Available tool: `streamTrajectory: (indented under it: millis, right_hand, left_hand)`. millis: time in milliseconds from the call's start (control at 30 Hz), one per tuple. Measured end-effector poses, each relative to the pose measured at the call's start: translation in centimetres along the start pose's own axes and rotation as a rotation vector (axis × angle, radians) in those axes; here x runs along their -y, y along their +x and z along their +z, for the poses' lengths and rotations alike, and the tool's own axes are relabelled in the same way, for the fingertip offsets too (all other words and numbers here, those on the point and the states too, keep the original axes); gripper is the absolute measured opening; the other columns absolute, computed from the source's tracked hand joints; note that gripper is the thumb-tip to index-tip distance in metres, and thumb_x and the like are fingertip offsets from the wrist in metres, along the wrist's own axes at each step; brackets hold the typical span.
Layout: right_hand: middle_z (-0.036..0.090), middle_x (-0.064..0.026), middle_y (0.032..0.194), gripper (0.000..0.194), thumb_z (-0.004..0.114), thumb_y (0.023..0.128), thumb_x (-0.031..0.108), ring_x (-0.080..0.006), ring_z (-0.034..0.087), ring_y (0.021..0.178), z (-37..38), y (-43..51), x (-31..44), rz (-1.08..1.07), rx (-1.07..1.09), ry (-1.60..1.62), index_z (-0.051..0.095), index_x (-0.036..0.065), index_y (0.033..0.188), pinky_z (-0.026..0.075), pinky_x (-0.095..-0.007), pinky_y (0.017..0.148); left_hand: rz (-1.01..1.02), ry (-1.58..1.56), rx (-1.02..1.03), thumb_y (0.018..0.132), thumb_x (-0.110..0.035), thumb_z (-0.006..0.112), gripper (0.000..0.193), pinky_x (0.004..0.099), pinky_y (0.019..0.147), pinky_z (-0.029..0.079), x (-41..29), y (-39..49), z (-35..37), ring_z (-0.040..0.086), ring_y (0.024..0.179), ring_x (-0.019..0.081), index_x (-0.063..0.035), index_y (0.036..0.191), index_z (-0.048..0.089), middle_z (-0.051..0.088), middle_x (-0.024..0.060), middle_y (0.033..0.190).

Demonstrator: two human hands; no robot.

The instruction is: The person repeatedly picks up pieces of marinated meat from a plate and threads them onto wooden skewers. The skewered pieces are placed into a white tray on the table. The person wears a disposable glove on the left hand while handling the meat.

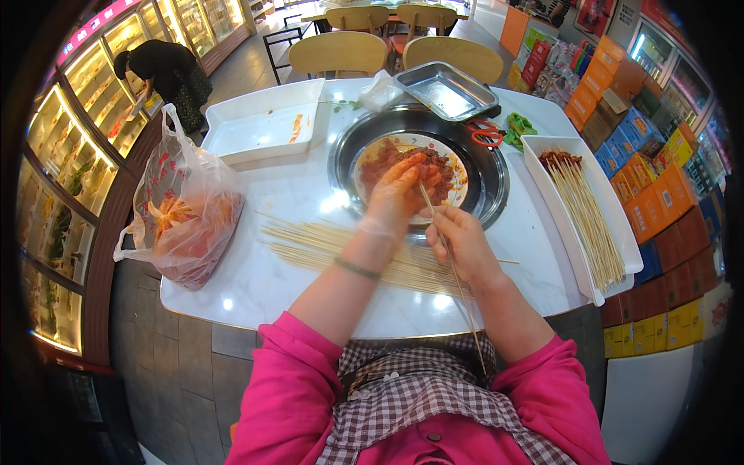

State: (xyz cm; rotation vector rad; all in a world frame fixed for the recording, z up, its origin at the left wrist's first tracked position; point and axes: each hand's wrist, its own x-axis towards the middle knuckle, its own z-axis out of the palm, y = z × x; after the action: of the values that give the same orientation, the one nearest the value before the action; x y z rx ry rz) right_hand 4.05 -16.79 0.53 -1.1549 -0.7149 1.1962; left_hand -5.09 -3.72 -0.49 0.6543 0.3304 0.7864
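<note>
A patterned plate (459, 169) of red marinated meat pieces (437, 164) sits inside a round black and steel pan (494, 185). Over the meat is my left hand (401, 183), in what looks like a thin clear glove, its fingers stained red; whether it grips a piece is unclear. My right hand (459, 235) holds a long wooden skewer (463, 290), whose upper end reaches the left fingers. Under my forearms, loose skewers (314, 238) lie on the white table. At the right, a long white tray (628, 256) holds many skewers with meat at their far ends (561, 158).
A knotted plastic bag (192, 215) stands at the table's left edge, near a white tray (264, 152) with red residue. A steel tray (444, 90), red-handled scissors (484, 133) and a green bundle (520, 129) lie behind. Chairs stand beyond; a person (165, 78) bends at lit display cabinets.
</note>
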Motion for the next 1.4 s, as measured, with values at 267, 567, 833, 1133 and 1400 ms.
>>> streamTrajectory:
  millis: [267, 567, 833, 1133, 1400]
  right_hand:
    - [0.058, -0.0030, 0.074, 0.026, 0.046, 0.104, 0.018, -0.0075, 0.050, 0.054, 0.02, -0.01, 0.22, 0.001, -0.018, 0.006, 0.061, -0.002, 0.114, 0.040, -0.0215, 0.048]
    - [0.058, -0.0025, 0.073, 0.025, 0.045, 0.104, 0.016, -0.0070, 0.050, 0.054, 0.40, -0.29, 0.47, -0.056, -0.050, -0.073, 0.061, -0.002, 0.113, 0.040, -0.0217, 0.049]
    - [0.058, -0.0026, 0.074, 0.024, 0.045, 0.104, 0.015, -0.0074, 0.050, 0.055, 0.34, -0.34, 0.34, -0.053, -0.045, -0.091, 0.061, -0.001, 0.114, 0.040, -0.0220, 0.050]
    - [0.057, -0.0037, 0.074, 0.024, 0.045, 0.104, 0.015, -0.0082, 0.050, 0.054, 0.68, -0.63, 0.61, -0.052, -0.063, -0.100, 0.060, -0.001, 0.115, 0.041, -0.0226, 0.049]
    - [0.057, -0.0038, 0.073, 0.025, 0.045, 0.104, 0.015, -0.0081, 0.050, 0.053, 0.68, -0.56, 0.57, -0.061, -0.057, -0.095, 0.060, -0.002, 0.115, 0.040, -0.0223, 0.049]
  left_hand:
    - [-0.014, 0.007, 0.000, 0.101, -0.013, 0.052, 0.030, 0.0422, 0.098, 0.052, 0.23, 0.02, -0.23, 0.063, 0.112, 0.0280, 0.0007, 0.127, 0.056, 0.064, 0.0123, 0.114]
    - [-0.028, 0.010, -0.023, 0.099, -0.012, 0.058, 0.026, 0.0402, 0.099, 0.052, -0.12, -0.30, 0.01, 0.064, 0.114, 0.0289, -0.0011, 0.122, 0.058, 0.065, 0.0126, 0.117]
    - [-0.035, 0.033, -0.056, 0.098, -0.014, 0.061, 0.022, 0.0392, 0.097, 0.053, -0.45, -0.65, 0.35, 0.064, 0.113, 0.0285, -0.0032, 0.117, 0.059, 0.066, 0.0110, 0.112]
    - [0.019, -0.001, -0.042, 0.100, -0.010, 0.053, 0.034, 0.0416, 0.090, 0.056, 0.05, -0.15, 0.12, 0.066, 0.107, 0.0268, 0.0006, 0.132, 0.052, 0.065, 0.0145, 0.116]
    - [0.018, -0.008, -0.026, 0.101, -0.011, 0.053, 0.033, 0.0401, 0.091, 0.056, -0.01, -0.07, -0.14, 0.064, 0.112, 0.0265, 0.0002, 0.131, 0.053, 0.064, 0.0141, 0.120]
